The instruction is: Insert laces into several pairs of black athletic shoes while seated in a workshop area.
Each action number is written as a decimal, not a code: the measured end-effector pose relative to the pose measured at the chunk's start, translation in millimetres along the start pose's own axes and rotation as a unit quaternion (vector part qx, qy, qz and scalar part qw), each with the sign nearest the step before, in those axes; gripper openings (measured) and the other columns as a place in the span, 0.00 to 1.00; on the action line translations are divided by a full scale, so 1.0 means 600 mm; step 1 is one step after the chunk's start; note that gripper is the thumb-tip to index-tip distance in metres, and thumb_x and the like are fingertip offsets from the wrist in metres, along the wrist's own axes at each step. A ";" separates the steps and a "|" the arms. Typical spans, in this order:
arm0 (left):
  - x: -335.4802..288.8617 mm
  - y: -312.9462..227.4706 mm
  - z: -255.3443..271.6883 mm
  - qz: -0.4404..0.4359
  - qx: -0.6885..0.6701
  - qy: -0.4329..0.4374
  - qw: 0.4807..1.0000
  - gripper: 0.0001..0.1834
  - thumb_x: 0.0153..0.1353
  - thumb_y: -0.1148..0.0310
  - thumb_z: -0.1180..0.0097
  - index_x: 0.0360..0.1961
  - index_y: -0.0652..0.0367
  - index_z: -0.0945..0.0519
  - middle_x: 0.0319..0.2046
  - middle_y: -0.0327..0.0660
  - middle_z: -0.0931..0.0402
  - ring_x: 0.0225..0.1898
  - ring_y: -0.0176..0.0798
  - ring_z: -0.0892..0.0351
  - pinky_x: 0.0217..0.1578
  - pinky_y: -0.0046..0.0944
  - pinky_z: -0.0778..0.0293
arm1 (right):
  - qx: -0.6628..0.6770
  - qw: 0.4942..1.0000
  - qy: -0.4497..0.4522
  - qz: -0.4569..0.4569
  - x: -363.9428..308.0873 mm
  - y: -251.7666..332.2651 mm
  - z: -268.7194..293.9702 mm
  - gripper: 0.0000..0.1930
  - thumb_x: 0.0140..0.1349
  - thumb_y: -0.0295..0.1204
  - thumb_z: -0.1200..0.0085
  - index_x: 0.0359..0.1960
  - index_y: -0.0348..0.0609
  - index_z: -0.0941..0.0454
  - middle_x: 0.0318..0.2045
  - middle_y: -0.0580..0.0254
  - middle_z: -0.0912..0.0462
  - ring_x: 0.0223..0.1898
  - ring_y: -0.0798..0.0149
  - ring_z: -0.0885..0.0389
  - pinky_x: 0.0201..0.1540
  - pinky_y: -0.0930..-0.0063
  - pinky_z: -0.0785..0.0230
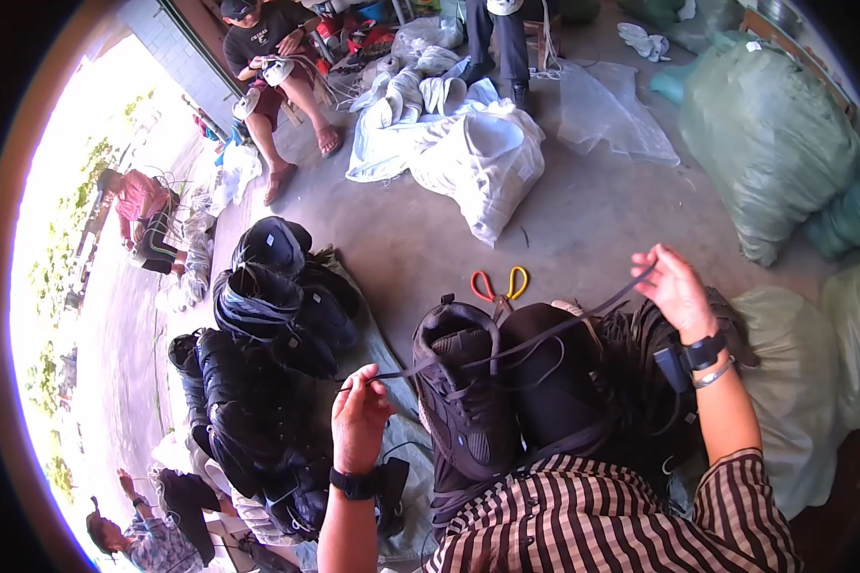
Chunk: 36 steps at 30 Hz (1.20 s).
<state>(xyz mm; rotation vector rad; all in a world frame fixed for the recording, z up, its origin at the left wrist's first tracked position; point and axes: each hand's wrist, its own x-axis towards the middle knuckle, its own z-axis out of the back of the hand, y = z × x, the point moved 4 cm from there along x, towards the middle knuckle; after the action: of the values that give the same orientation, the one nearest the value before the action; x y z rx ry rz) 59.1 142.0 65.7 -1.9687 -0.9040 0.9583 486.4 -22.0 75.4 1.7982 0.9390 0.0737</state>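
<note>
A black sneaker [463, 401] rests on my lap, its toe toward me. A long black shoelace [554, 329] stretches across and above it, with a second strand sagging below. My left hand [360, 420], left of the shoe, is closed in a pinch on one part of the lace. Higher up on the right, my right hand [677, 291] pinches the other part between thumb and fingers. Beyond the shoe lies a cutting tool with red and yellow handles [500, 285]; its blades are partly hidden. Loose black laces [640, 363] hang in a bundle to the right.
On the left stands a pile of black shoe uppers [272, 325]. A white sack [492, 158] with pale shoe parts lies on the floor ahead. Big green bags [769, 143] bulge at the right. Several other people sit working, one with a pale shoe part [277, 72].
</note>
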 end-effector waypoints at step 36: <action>-0.050 0.045 -0.115 -0.087 0.232 -0.039 0.968 0.10 0.57 0.81 0.45 0.38 0.59 0.31 0.33 0.31 0.31 0.32 0.22 0.33 0.34 0.23 0.35 | -0.462 0.809 0.361 0.033 -0.114 -0.148 -0.178 0.05 0.60 0.24 0.47 0.33 0.35 0.23 0.23 0.59 0.18 0.25 0.68 0.17 0.30 0.77 0.26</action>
<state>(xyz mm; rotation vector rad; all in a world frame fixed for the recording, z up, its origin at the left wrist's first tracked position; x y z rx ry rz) 110.5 82.9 82.0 -1.4417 -0.7930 1.0401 340.4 29.5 74.9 0.8393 1.0743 1.1346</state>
